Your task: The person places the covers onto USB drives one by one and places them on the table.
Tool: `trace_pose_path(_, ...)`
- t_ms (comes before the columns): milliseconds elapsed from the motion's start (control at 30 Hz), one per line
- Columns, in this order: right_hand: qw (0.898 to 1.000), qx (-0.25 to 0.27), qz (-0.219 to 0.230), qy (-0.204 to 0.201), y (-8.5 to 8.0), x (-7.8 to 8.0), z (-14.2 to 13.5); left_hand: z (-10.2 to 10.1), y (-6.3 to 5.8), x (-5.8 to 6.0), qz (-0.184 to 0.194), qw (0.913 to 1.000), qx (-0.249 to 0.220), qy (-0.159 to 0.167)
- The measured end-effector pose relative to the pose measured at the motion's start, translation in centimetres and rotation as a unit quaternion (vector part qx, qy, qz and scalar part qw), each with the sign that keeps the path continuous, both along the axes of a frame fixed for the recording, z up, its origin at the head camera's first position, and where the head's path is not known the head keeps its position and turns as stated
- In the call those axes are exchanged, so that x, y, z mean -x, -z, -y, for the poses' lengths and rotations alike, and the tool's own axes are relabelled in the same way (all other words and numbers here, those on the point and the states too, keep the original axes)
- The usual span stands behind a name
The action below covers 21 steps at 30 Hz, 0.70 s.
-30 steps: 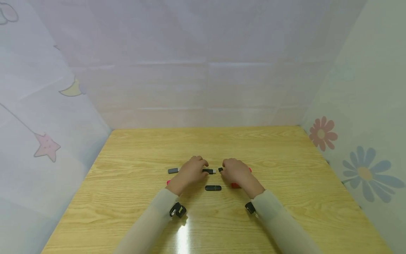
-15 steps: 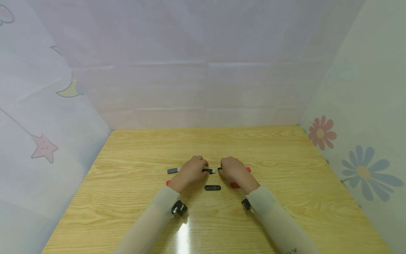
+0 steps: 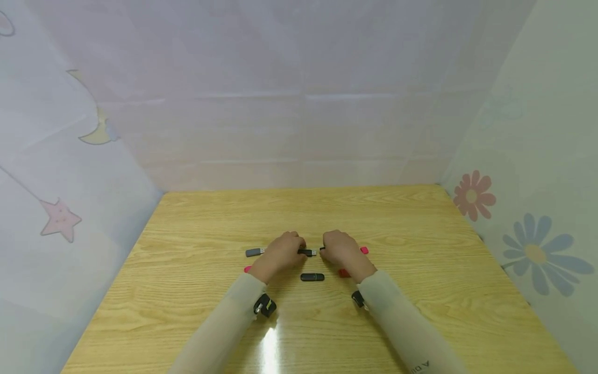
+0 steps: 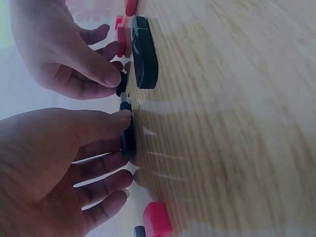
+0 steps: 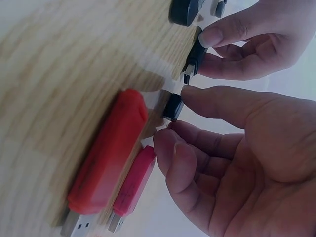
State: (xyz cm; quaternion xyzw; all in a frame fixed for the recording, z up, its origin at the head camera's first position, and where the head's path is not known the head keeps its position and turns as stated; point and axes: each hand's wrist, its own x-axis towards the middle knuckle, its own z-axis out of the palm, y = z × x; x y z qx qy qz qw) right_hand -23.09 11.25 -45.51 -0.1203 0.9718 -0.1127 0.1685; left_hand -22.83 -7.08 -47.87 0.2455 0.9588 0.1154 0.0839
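Note:
My left hand (image 3: 282,255) pinches a black USB stick (image 4: 127,133) between thumb and fingers, close to the tabletop. The stick's bare metal plug points at my right hand (image 3: 343,251). That hand holds a small black cap (image 5: 173,106) between thumb and fingertip. In the right wrist view, a narrow gap separates cap and plug, and they roughly line up. Nearer the body, between the forearms, lies a capped black USB stick (image 3: 312,277). Beside my right hand are a red USB stick (image 5: 108,153) and a pinkish-red one (image 5: 134,185), both with bare plugs.
A grey USB stick (image 3: 254,252) with its metal plug showing lies left of the left hand. Partly behind the left wrist is a pink piece (image 4: 158,218). The wooden table (image 3: 210,218) meets fabric walls at the back and sides.
My right hand has shifted slightly left with the cap, bringing it closer to the plug. The left hand stays nearly still, holding the black USB stick.

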Motion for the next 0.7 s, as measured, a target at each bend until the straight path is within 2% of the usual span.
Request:
trace_pose_path(367,1.0,-0.015,0.006,0.01,-0.09,0.46,0.41,-0.46,0.5,0.16,-0.021,0.9998,-0.002,0.002)
trace_pose_path(700,1.0,0.011,0.007,-0.017,0.44,0.79,0.62,-0.68,0.51,0.29,-0.013,0.9998,-0.009,-0.011)
